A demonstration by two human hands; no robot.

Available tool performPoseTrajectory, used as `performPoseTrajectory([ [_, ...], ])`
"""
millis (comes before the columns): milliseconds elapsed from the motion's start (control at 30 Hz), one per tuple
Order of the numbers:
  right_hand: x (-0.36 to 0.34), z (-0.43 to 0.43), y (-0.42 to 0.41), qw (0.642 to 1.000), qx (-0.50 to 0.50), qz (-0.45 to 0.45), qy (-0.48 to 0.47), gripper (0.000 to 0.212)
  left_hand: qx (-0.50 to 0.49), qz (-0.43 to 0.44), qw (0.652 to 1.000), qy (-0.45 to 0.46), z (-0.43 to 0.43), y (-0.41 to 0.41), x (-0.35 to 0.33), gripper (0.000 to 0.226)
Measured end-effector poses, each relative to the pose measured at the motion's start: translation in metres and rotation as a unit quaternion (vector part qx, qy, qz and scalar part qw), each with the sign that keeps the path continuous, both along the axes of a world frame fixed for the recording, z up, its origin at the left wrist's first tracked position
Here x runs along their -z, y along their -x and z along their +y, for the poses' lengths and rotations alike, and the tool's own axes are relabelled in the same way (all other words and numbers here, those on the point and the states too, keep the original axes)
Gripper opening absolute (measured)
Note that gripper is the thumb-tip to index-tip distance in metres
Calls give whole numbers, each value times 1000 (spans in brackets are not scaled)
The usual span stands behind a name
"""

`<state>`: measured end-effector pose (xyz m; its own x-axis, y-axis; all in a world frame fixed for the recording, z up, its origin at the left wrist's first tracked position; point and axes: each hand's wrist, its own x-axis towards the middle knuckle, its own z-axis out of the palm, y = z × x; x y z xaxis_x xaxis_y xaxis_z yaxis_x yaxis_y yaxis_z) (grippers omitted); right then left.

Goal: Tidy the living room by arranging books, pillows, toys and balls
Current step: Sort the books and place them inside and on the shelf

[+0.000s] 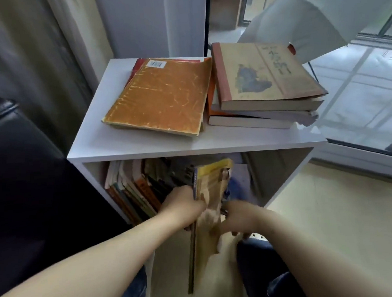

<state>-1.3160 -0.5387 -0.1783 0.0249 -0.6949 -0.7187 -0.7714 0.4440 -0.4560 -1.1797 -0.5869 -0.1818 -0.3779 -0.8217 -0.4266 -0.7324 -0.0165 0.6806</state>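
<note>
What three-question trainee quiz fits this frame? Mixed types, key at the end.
1. True or false: the orange book lies flat on top of the shelf.
2. What do the left hand and right hand grip together? A) yellow book B) pillow C) ball
3. Fill in: the shelved books stand on the compartment's ____ side.
Key: 1 true; 2 A; 3 left.
</note>
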Motion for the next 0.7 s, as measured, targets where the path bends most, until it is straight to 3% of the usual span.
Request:
performPoseTrajectory([
  [67,15,-6,-17,999,-28,4,-21,41,-57,25,998,-6,0,11,1,17],
  [133,24,-10,-26,995,-38,72,51,51,-110,47,993,-1,0,22,0,15],
  [267,19,-13,-16,962,44,199,184,32,-160,133,977,-40,-3,34,-7,25],
  [367,16,-15,3,942,45,243,225,32,-131,220,958,-126,-9,37,-12,5],
  [400,17,-15,10,941,53,246,225,31,-113,229,954,-156,-11,36,-11,8],
  [500,21,-19,25,940,86,244,224,29,-126,170,956,-203,-15,27,-11,29],
  [633,30,-32,26,938,119,228,231,34,-216,153,931,-251,-20,12,-15,16],
  [700,36,-41,26,929,138,233,252,38,-238,158,924,-256,-24,7,-14,25],
])
